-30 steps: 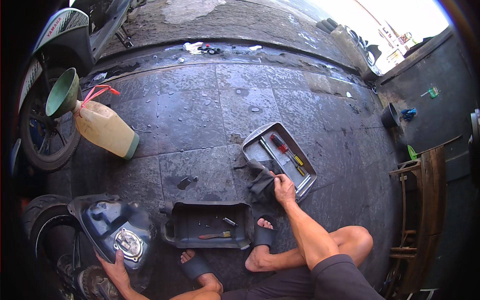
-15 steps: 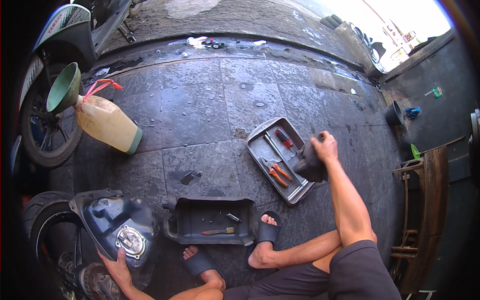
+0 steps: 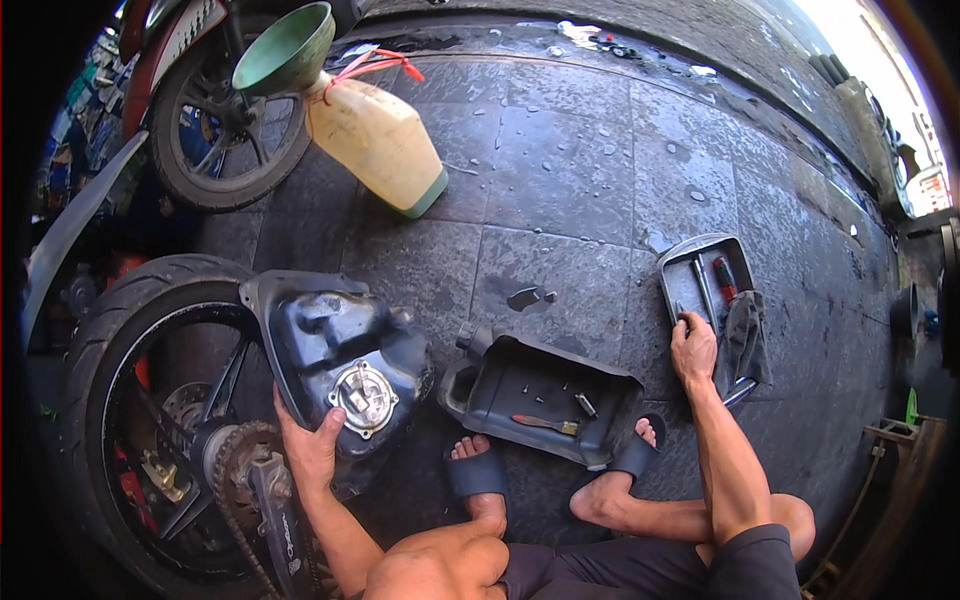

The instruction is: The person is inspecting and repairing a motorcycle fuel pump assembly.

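At the left, my left hand [image 3: 312,440] grips the side edge of a black fuel tank [image 3: 335,325]. Its thumb lies by the round silver fitting [image 3: 362,398] on the tank. My right hand [image 3: 693,350] reaches into a metal tray [image 3: 712,240], fingers closed on the pliers, whose handles it hides; a grey tip shows past the fingers. In the tray also lie a red-handled screwdriver [image 3: 724,275], a long metal rod tool [image 3: 703,285] and a dark cloth [image 3: 742,335].
A cut-open black jerrycan [image 3: 480,385] holds a brush [image 3: 545,423], a small metal cylinder [image 3: 586,405] and several screws. Beyond stand a yellowish jug [image 3: 375,140] with a green funnel [image 3: 285,48] and a motorcycle wheel [image 3: 230,120]. A wheel with chain [image 3: 230,480] lies nearest the left hand.
The view has swung left. My right hand has let go of the dark cloth, now lying in the tray, and moved onto the pliers. My left hand still holds the fuel tank.
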`<state>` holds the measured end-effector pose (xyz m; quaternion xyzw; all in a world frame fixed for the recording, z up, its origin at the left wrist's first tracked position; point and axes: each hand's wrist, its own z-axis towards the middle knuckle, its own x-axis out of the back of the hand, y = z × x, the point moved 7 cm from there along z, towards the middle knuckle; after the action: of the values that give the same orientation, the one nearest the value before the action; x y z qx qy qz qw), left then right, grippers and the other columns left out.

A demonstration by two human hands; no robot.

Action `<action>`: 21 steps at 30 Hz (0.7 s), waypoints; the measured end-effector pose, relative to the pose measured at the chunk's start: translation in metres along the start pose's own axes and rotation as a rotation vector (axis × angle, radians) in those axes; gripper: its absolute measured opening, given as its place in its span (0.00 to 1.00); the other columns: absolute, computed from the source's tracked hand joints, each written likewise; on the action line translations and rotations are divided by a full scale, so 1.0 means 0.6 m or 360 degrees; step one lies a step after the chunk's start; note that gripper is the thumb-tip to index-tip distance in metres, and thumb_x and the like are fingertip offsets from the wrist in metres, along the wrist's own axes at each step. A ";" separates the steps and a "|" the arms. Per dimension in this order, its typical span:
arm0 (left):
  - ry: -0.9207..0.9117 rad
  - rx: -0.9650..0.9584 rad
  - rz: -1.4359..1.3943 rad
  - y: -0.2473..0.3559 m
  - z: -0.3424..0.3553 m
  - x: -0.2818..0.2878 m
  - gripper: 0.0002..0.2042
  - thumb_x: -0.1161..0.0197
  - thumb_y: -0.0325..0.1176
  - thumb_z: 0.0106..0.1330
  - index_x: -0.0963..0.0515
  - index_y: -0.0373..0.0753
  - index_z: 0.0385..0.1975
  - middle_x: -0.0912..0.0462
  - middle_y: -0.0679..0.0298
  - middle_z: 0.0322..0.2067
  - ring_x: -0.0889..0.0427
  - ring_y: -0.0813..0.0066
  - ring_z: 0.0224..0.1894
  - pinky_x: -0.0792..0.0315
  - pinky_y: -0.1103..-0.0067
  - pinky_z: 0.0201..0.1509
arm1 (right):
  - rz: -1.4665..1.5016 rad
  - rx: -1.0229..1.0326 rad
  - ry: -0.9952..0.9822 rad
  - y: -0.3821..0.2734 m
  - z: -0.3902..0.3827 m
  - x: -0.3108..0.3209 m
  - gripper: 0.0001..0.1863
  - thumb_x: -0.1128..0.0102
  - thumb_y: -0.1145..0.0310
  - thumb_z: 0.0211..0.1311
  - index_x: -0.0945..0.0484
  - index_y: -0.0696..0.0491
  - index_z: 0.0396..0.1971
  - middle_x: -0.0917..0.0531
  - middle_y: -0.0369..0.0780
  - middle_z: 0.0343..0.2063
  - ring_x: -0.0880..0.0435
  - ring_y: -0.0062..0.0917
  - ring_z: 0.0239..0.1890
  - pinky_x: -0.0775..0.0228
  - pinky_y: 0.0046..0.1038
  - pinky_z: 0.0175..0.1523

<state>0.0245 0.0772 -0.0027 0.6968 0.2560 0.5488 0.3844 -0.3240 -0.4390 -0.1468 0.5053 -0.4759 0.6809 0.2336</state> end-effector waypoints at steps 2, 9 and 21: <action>0.0036 0.0034 0.0027 -0.002 -0.002 0.012 0.57 0.16 0.53 0.52 0.44 0.30 0.76 0.29 0.48 0.67 0.29 0.58 0.68 0.39 0.66 0.75 | 0.0273 0.0175 0.0103 -0.097 -0.028 0.007 0.07 0.38 0.71 0.65 0.15 0.57 0.38 0.13 0.50 0.35 0.12 0.45 0.39 0.20 0.40 0.49; 0.0101 0.0151 0.0049 -0.009 -0.012 0.027 0.61 0.14 0.50 0.49 0.47 0.29 0.77 0.30 0.44 0.68 0.29 0.56 0.69 0.37 0.66 0.76 | 0.0202 0.0873 -0.1071 -0.327 -0.241 -0.177 0.24 0.26 0.58 0.59 0.21 0.53 0.50 0.15 0.48 0.40 0.13 0.47 0.45 0.19 0.44 0.49; 0.0008 0.0171 -0.0109 -0.017 -0.007 0.005 0.63 0.13 0.45 0.50 0.54 0.26 0.78 0.24 0.41 0.64 0.22 0.57 0.65 0.31 0.67 0.71 | 0.1183 0.0390 -0.0895 -0.509 -0.221 -0.067 0.07 0.33 0.79 0.61 0.15 0.58 0.39 0.15 0.43 0.31 0.14 0.29 0.30 0.21 0.29 0.38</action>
<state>0.0221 0.0863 -0.0092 0.7058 0.3099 0.5225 0.3643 -0.1266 -0.1816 -0.0624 0.4893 -0.5853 0.6063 -0.2245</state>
